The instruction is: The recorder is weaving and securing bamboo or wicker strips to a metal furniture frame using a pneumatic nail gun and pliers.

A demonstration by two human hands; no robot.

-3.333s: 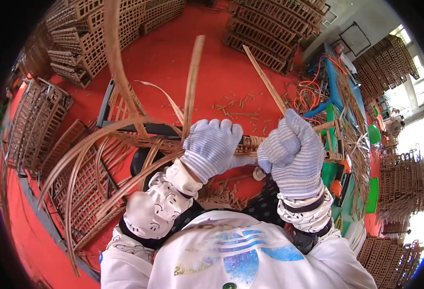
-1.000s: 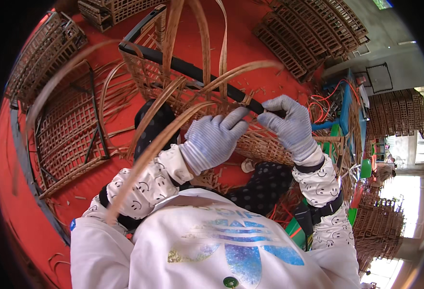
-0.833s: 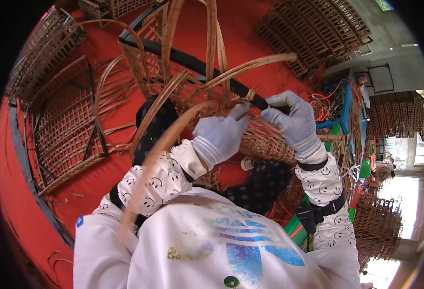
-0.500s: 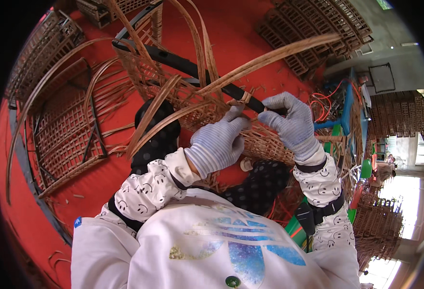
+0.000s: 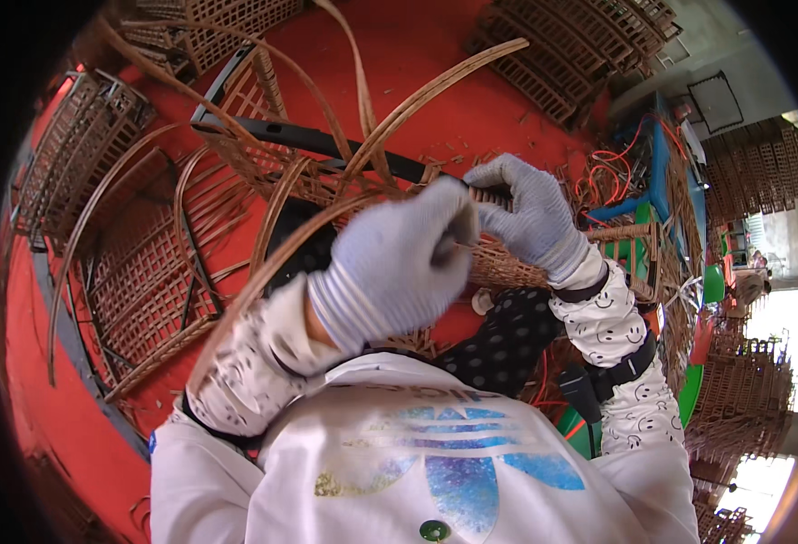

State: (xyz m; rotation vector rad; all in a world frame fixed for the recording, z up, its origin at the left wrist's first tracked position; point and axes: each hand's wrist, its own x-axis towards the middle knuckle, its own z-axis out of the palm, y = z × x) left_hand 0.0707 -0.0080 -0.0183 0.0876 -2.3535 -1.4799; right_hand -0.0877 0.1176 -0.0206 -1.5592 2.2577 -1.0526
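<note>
A dark frame bar [image 5: 313,139] runs across in front of me, with brown woven wicker [image 5: 507,270] hanging below it. Several long loose wicker strips [image 5: 421,91] curve up and out from the work. My left hand [image 5: 390,263], in a pale striped glove, is raised over the bar; its fingers are curled in, and motion blur hides what they hold. At the bar's right end my gloved right hand [image 5: 530,222] bends its thumb and fingers around it. The left hand covers part of the bar and weave.
A wicker-and-metal panel [image 5: 149,286] lies on the red floor [image 5: 408,54] at left. Stacked woven panels [image 5: 571,54] stand at the far side, more [image 5: 77,159] at far left. On the right are a blue table [image 5: 660,172], orange cord [image 5: 609,172] and loose strips.
My left hand has lifted toward me and turned, pulling away from the bar. My right hand has shifted slightly left and still bends around the bar's end. The long strips have swung left.
</note>
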